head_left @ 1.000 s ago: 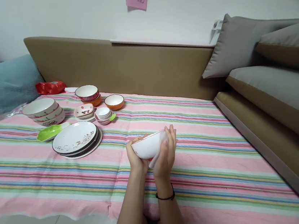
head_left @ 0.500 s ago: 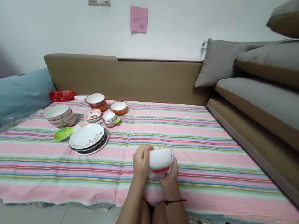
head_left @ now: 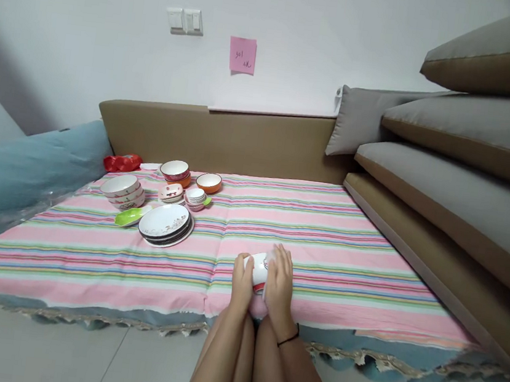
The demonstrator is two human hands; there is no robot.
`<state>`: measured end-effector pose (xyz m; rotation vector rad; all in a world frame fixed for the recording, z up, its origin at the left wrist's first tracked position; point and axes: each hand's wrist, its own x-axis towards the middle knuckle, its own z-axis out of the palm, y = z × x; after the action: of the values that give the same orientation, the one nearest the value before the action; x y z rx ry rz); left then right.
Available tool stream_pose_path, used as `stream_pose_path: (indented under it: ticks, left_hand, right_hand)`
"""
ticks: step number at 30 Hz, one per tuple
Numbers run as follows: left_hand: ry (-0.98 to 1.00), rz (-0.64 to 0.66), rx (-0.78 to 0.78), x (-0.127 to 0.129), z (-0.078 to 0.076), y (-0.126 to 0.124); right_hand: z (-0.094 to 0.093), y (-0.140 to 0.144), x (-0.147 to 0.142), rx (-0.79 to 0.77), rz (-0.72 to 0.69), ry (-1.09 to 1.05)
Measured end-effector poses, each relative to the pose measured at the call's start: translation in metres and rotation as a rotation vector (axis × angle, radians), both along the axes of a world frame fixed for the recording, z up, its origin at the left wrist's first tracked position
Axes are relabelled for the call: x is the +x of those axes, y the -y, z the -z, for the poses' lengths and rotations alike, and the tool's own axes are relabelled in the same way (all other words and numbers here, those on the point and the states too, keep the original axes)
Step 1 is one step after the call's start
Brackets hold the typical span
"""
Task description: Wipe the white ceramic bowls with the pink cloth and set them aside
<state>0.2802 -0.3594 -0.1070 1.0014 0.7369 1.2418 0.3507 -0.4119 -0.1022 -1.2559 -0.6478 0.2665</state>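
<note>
My left hand point(head_left: 242, 281) is closed around the left side of a white bowl point(head_left: 256, 269) with a red band near its base. The bowl is tilted on its side, just above my knees. Against the bowl's right side lies my right hand point(head_left: 279, 284), fingers bent over a pale cloth point(head_left: 265, 296) pressed to the bowl. Most of the cloth is hidden under the palm, and some of the bowl's patterned side is covered by the fingers.
A pink striped cloth point(head_left: 325, 224) covers the seat. At left stand stacked plates point(head_left: 164, 222), a green dish point(head_left: 128, 217), big bowls point(head_left: 121, 187), small dishes point(head_left: 195, 195), a square dish point(head_left: 170, 192) and orange bowls point(head_left: 209, 183). Stacked cushions point(head_left: 447, 171) rise at right.
The bowl has turned and come lower, showing its patterned side. My right hand has moved from beneath the bowl to its right side, with the cloth. The view has shifted.
</note>
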Motion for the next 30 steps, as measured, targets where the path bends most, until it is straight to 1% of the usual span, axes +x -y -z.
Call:
stream_pose_path:
  ticks: [2, 3, 4, 7, 8, 9, 11, 12, 13, 15, 16, 19, 21, 22, 23, 25, 26, 27, 29, 30]
  left_hand:
    - [-0.002, 0.021, -0.007, -0.002, -0.001, -0.002]
    - [-0.020, 0.025, -0.007, -0.002, -0.002, -0.003]
    - [-0.028, 0.032, -0.011, -0.002, -0.002, -0.004]
    - [-0.043, 0.039, -0.019, -0.003, -0.003, -0.006]
    - [-0.044, 0.037, -0.022, -0.003, -0.004, -0.006]
    - [-0.044, 0.035, -0.025, -0.004, -0.004, -0.007]
    - [-0.043, 0.035, -0.029, -0.006, -0.004, -0.007]
    - [-0.043, 0.042, -0.032, -0.007, -0.004, -0.008]
    - [-0.045, 0.052, -0.036, -0.008, -0.004, -0.008]
    - [-0.046, 0.057, -0.039, -0.010, -0.003, -0.008]
    - [-0.047, 0.053, -0.035, -0.011, -0.002, -0.008]
    - [-0.071, 0.064, 0.000, -0.013, 0.006, -0.007]
    - [-0.110, 0.086, 0.034, -0.013, 0.013, -0.006]
    - [-0.134, 0.063, 0.053, -0.013, 0.017, -0.006]
    - [-0.162, 0.002, 0.080, -0.012, 0.021, -0.006]
    - [-0.233, -0.181, 0.167, -0.012, 0.027, -0.006]
    - [-0.270, -0.248, 0.219, -0.013, 0.029, -0.006]
    - [-0.308, -0.271, 0.269, -0.013, 0.030, -0.006]
    - [-0.386, -0.217, 0.340, -0.016, 0.030, -0.006]
    - [-0.422, -0.181, 0.348, -0.017, 0.030, -0.006]
  right_hand:
    - [-0.005, -0.004, -0.001, -0.093, -0.072, 0.347]
    - [-0.007, -0.006, 0.000, -0.127, -0.085, 0.472]
    - [-0.007, -0.008, 0.002, -0.146, -0.066, 0.522]
    - [-0.005, -0.014, 0.007, -0.161, 0.091, 0.450]
    - [-0.003, -0.016, 0.008, -0.157, 0.102, 0.452]
    - [-0.003, -0.016, 0.008, -0.157, 0.068, 0.501]
    - [-0.002, -0.017, 0.009, -0.159, -0.057, 0.642]
    - [-0.002, -0.017, 0.008, -0.162, -0.084, 0.663]
    - [-0.003, -0.017, 0.008, -0.167, -0.067, 0.635]
    - [-0.003, -0.016, 0.007, -0.171, 0.020, 0.544]
    - [-0.002, -0.016, 0.006, -0.170, 0.032, 0.540]
    - [0.004, -0.012, 0.004, -0.169, -0.058, 0.642]
    - [0.010, -0.010, 0.004, -0.165, -0.002, 0.535]
    - [0.013, -0.009, 0.004, -0.165, 0.040, 0.467]
    - [0.016, -0.009, 0.003, -0.169, 0.062, 0.431]
    - [0.020, -0.009, 0.001, -0.186, 0.031, 0.482]
    - [0.021, -0.009, -0.001, -0.191, 0.014, 0.533]
    - [0.022, -0.009, -0.003, -0.194, 0.013, 0.568]
    - [0.023, -0.008, -0.007, -0.199, 0.041, 0.591]
    - [0.023, -0.007, -0.008, -0.204, 0.048, 0.596]
